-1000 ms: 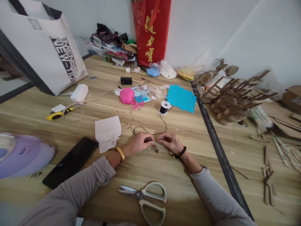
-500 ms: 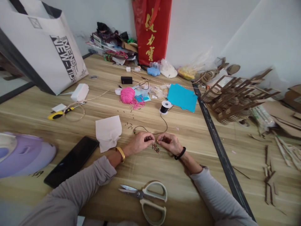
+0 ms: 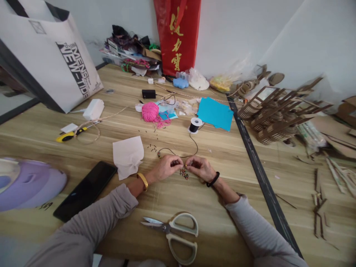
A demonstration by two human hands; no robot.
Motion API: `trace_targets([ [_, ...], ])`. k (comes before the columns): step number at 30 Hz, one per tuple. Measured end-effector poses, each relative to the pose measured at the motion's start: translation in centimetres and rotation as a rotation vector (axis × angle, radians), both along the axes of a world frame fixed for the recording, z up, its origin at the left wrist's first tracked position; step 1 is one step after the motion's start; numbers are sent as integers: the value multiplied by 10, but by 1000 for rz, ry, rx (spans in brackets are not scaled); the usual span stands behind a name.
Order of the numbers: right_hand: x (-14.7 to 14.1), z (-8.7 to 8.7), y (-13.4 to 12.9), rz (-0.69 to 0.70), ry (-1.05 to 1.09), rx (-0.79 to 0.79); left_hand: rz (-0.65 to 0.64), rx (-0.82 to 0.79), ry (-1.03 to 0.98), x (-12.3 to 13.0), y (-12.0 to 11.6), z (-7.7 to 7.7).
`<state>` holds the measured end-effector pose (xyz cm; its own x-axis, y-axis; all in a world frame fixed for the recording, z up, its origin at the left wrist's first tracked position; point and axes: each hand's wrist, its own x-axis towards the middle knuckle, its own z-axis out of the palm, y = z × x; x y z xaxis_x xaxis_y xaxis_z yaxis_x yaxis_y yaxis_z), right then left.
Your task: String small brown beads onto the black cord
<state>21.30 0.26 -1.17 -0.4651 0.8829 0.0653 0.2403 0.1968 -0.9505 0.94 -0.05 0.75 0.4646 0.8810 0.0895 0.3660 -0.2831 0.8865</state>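
Note:
Both hands meet over the table, fingertips nearly touching. My left hand (image 3: 167,167) is closed in a pinch on what seems to be the black cord (image 3: 197,146), its fingers hiding the very end. My right hand (image 3: 202,167) pinches a tiny yellowish bead (image 3: 186,165). Just below the fingertips lies a small cluster of dark and reddish beads (image 3: 184,174). The cord runs from a white spool (image 3: 195,125) behind the hands and curves left, where a few beads (image 3: 159,154) sit by my left hand.
Large scissors (image 3: 169,226) lie open in front. A black phone (image 3: 85,191), white paper (image 3: 128,154) and a yellow cutter (image 3: 66,136) are left. Pink yarn (image 3: 150,112) and blue sheets (image 3: 215,113) lie behind. Brown lattice pieces (image 3: 278,115) stand right, past a black strip (image 3: 256,167).
The view has shifted very slightly. Both hands keep their pinch at nearly the same place, and the yellowish bead shows more clearly at my right fingertips.

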Motion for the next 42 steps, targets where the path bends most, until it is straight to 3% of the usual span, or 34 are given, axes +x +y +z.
trace_targets([
  [42, -1, 3, -1, 14, -31, 18, -1, 34, 74, 0, -1, 1],
])
